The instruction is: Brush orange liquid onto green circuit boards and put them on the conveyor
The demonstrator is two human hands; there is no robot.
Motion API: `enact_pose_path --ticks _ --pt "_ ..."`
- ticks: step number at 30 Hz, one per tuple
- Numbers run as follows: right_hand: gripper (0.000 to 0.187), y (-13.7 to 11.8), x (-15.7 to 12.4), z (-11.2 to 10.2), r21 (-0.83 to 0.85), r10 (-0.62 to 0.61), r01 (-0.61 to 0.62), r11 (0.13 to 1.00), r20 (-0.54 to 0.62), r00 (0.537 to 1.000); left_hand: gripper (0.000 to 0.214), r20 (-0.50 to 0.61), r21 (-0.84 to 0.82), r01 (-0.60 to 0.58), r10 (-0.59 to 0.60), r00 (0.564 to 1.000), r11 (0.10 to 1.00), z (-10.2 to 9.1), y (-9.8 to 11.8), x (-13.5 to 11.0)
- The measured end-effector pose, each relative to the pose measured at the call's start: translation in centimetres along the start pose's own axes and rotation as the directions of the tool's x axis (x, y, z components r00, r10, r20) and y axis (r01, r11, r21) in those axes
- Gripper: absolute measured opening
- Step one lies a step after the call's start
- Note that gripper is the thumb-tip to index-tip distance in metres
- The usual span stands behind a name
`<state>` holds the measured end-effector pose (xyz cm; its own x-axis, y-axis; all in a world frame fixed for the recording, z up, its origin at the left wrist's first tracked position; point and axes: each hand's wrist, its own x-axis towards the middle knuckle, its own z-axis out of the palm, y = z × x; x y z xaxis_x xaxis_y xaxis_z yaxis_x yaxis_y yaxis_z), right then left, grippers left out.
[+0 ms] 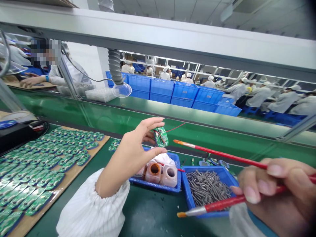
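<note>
Fingertips (160, 120) of the left hand (130, 157) closed in a firm pinch, thumb below and forefinger above, on a green circuit board (161, 137), raised in open air above a blue tray (155, 187), with no contact with the tray. Long axis of the board nearly upright, top leaning slightly left; a thin red wire (175, 127) running off its upper right edge toward the right. Fingers of the right hand (278, 184) curled shut around two red-handled brushes (222, 154), one orange tip aimed left toward the board and stopping near it, the other slanting down-left past the rim of a blue bin (209, 169) of dark metal pins (207, 187). In the tray, two squat pots (154, 172), one orange-tinged. Farther left, rows of green boards (32, 177) on a wooden panel (74, 184), atop a green conveyor bench (74, 108). Above, a ribbed hose (115, 67) ending in a clear dome (122, 90). Beyond, stacked blue crates (172, 92) and workers in white gowns (283, 102), plus a co-worker's hand (32, 80) at upper left.
</note>
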<state>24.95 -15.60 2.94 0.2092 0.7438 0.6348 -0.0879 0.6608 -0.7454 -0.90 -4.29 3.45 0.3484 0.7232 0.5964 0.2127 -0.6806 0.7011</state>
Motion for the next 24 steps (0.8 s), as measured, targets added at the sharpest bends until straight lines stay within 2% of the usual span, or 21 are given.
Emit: enact_pose_path --ticks 2,7,12,19,22,24 --pt "0.02 -0.1 0.0 0.4 0.014 0.045 -0.045 0.999 -0.011 0.999 0.062 0.026 0.015 -0.014 0.013 1.0 1.0 0.2 0.1 0.0" --pt "0.02 0.0 0.1 0.4 0.07 0.098 -0.113 0.991 0.191 0.977 0.061 0.049 0.028 -0.018 0.017 0.999 0.999 0.8 0.5 0.0" --pt "0.018 0.2 -0.4 0.0 0.101 0.17 -0.2 0.975 0.244 0.955 0.058 0.051 0.036 -0.019 0.018 0.999 0.999 0.9 0.5 0.1" --pt "0.015 0.2 -0.5 -0.1 0.08 0.111 -0.118 0.99 0.09 0.99 0.059 0.051 0.039 -0.02 0.018 0.999 0.999 1.1 0.3 0.0" --pt "0.013 -0.1 -0.8 -1.7 0.028 0.1 -0.1 0.995 -0.002 0.995 0.056 0.061 0.082 0.0 -0.005 0.998 0.997 1.3 0.2 0.3" --pt "0.009 -0.3 -1.4 -3.5 -0.012 0.1 -0.101 0.995 -0.087 0.991 0.053 0.131 0.167 0.038 -0.06 0.99 0.985 1.2 -0.2 1.3"
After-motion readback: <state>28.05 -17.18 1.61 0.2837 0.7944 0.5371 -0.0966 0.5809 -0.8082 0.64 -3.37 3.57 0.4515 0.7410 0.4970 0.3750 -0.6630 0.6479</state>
